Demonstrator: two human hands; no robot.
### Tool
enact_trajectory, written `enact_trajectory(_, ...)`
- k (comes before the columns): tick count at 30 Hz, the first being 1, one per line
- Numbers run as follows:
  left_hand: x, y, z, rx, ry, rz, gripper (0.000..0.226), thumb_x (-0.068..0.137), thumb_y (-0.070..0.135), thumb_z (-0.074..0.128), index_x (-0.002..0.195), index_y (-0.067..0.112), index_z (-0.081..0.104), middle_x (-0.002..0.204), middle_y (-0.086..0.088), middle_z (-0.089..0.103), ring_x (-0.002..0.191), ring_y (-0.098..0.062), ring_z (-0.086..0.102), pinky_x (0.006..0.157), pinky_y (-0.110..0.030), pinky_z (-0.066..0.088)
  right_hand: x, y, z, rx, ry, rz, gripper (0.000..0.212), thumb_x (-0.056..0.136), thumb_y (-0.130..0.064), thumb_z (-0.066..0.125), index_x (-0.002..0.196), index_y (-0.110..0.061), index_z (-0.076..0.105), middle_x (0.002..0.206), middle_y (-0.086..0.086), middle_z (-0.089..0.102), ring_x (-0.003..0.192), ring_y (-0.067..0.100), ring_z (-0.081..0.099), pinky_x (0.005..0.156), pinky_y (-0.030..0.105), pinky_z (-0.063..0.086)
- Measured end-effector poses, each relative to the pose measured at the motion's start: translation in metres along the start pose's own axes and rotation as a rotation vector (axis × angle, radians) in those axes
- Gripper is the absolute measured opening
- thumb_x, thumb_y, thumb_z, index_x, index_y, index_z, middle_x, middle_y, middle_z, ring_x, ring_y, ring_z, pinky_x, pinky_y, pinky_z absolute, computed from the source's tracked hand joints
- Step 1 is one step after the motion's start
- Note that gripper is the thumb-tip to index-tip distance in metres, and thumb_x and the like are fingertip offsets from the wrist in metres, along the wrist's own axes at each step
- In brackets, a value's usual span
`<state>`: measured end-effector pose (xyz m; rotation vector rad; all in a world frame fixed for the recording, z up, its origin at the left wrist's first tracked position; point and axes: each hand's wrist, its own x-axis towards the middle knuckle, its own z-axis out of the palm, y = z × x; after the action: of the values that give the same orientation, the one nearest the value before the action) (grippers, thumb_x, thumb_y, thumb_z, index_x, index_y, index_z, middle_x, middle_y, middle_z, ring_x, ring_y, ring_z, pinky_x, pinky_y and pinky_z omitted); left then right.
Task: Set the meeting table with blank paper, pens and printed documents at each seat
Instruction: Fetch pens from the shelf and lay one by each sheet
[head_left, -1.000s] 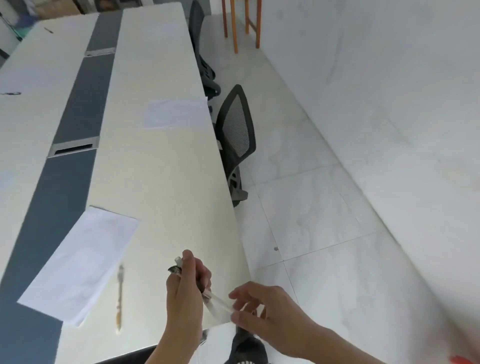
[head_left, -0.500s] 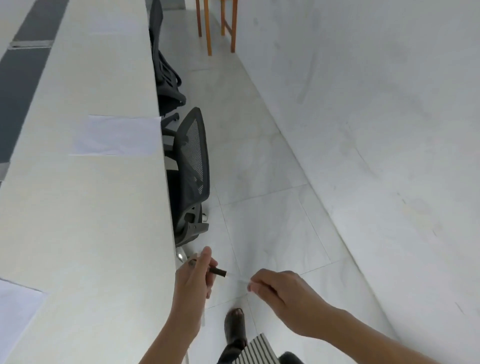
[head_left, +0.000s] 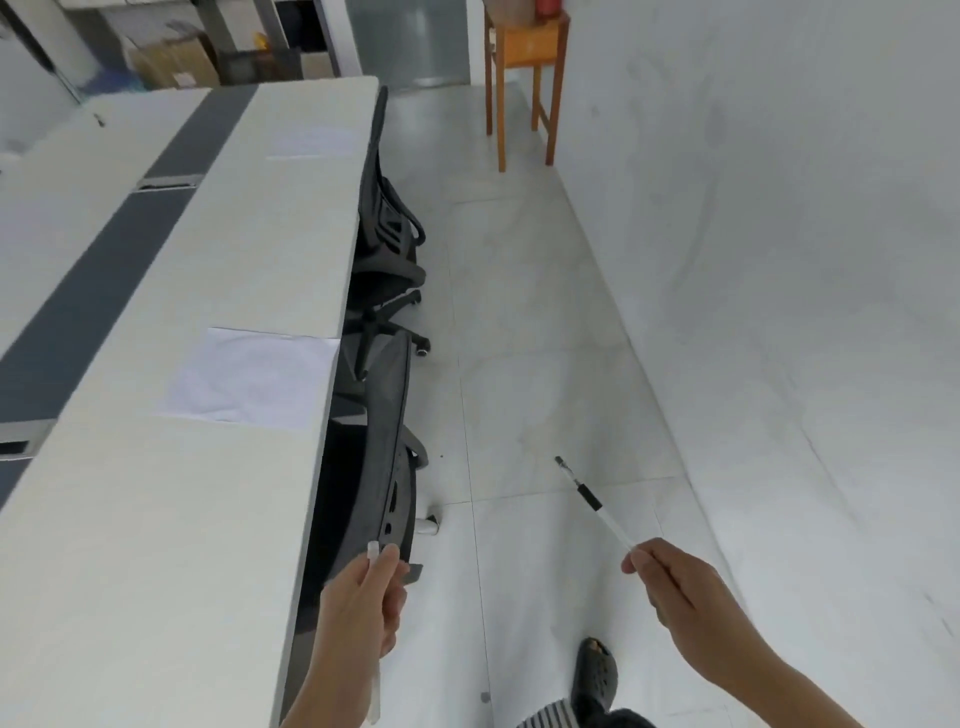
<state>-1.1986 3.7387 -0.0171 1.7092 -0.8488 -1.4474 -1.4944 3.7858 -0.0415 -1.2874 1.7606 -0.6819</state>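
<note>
Clear-barrelled pen (head_left: 592, 501) pinched right at its tail by right hand (head_left: 675, 587), left hand (head_left: 358, 608) curled round a clear sleeve (head_left: 373, 552); flimsy hold, could easily drop onto floor (head_left: 519, 364).

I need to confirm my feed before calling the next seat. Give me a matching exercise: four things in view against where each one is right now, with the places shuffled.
Things
1. pen
2. clear plastic sleeve
3. nearer sheet of paper
4. wooden stool

Places
A. lying flat on the table, at its edge
B. standing beside the wall, at the far end
C. held in the right hand, over the floor
D. held in the left hand, beside the table edge

Pairs: 1-C, 2-D, 3-A, 4-B
</note>
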Motion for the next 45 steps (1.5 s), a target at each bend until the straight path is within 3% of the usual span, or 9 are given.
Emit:
enact_trajectory(8,0.033,0.057,0.034,-0.118,0.255,0.075,0.033,0.098,0.023,0.049,0.086,-0.006,0.058,0.063,-0.015,0.038,0.040,-0.012,0.024,0.035,-0.018,0.020,0.145,-0.037,-0.045,-0.035,-0.193,-0.059,0.028,0.100,-0.020,0.046,0.078,-0.017,0.062,0.048,-0.007,0.040,0.047,0.009,0.036,0.051,0.027,0.033)
enact_trajectory(13,0.065,0.059,0.006,-0.238,0.467,0.009,0.035,0.098,0.027,0.050,0.086,-0.005,0.060,0.061,-0.015,0.037,0.040,-0.013,0.022,0.041,-0.017,0.015,0.234,-0.083,-0.011,-0.016,-0.372,-0.110,0.031,0.101,-0.021,0.045,0.076,-0.014,0.062,0.051,-0.006,0.035,0.052,0.016,0.031,0.054,0.035,0.029)
enact_trajectory(20,0.142,0.095,-0.042,-0.370,0.605,0.012,0.035,0.098,0.028,0.050,0.085,-0.003,0.058,0.058,-0.013,0.033,0.043,-0.011,0.019,0.046,-0.022,0.011,0.337,-0.168,0.052,-0.136,-0.476,-0.271,0.030,0.100,-0.019,0.049,0.075,-0.019,0.065,0.058,-0.005,0.054,0.053,0.008,0.051,0.054,0.018,0.040)
enact_trajectory(27,0.200,0.155,-0.075,-0.339,0.684,0.108,0.034,0.100,0.028,0.046,0.086,0.000,0.058,0.063,-0.012,0.032,0.050,-0.015,0.018,0.043,-0.024,0.014,0.434,-0.255,0.107,-0.286,-0.528,-0.375,0.029,0.099,-0.024,0.050,0.076,-0.015,0.065,0.061,-0.004,0.054,0.058,0.013,0.050,0.063,0.038,0.047)
enact_trajectory(30,0.210,0.154,-0.083,-0.388,0.774,0.065,0.034,0.099,0.029,0.047,0.084,0.000,0.058,0.058,-0.008,0.033,0.048,-0.014,0.020,0.043,-0.023,0.014,0.478,-0.279,0.142,-0.388,-0.571,-0.418,0.028,0.098,-0.024,0.051,0.076,-0.021,0.067,0.055,-0.008,0.058,0.060,0.015,0.054,0.064,0.034,0.044)
enact_trajectory(33,0.213,0.145,-0.086,-0.449,0.883,-0.010,0.034,0.099,0.028,0.048,0.085,-0.001,0.059,0.061,-0.012,0.032,0.047,-0.014,0.020,0.045,-0.023,0.014,0.532,-0.298,0.189,-0.492,-0.621,-0.504,0.031,0.099,-0.025,0.049,0.084,-0.010,0.071,0.079,0.009,0.071,0.081,0.030,0.063,0.075,0.039,0.049)
enact_trajectory(38,0.217,0.138,-0.067,-0.592,1.095,-0.127,0.037,0.097,0.028,0.050,0.087,-0.007,0.059,0.060,-0.015,0.032,0.042,-0.011,0.020,0.044,-0.018,0.014,0.607,-0.323,0.277,-0.571,-0.674,-0.592,0.047,0.095,-0.024,0.044,0.050,-0.023,0.030,0.060,0.003,0.037,0.055,0.025,0.035,0.052,0.031,0.026)
enact_trajectory(42,0.232,0.148,-0.049,-0.659,1.209,-0.166,0.036,0.096,0.027,0.051,0.086,-0.007,0.060,0.055,-0.013,0.033,0.042,-0.010,0.021,0.045,-0.018,0.013,0.639,-0.336,0.340,-0.648,-0.689,-0.585,0.041,0.097,-0.026,0.039,0.056,-0.025,0.041,0.084,0.016,0.052,0.061,0.027,0.045,0.053,0.032,0.031)
enact_trajectory(45,0.239,0.154,-0.032,-0.689,1.282,-0.199,0.037,0.096,0.029,0.051,0.086,-0.006,0.061,0.054,-0.013,0.033,0.041,-0.010,0.022,0.043,-0.017,0.016,0.651,-0.325,0.370,-0.827,-0.750,-0.616,0.029,0.099,-0.029,0.041,0.114,-0.019,0.063,0.124,0.014,0.058,0.104,0.035,0.059,0.083,0.037,0.046)
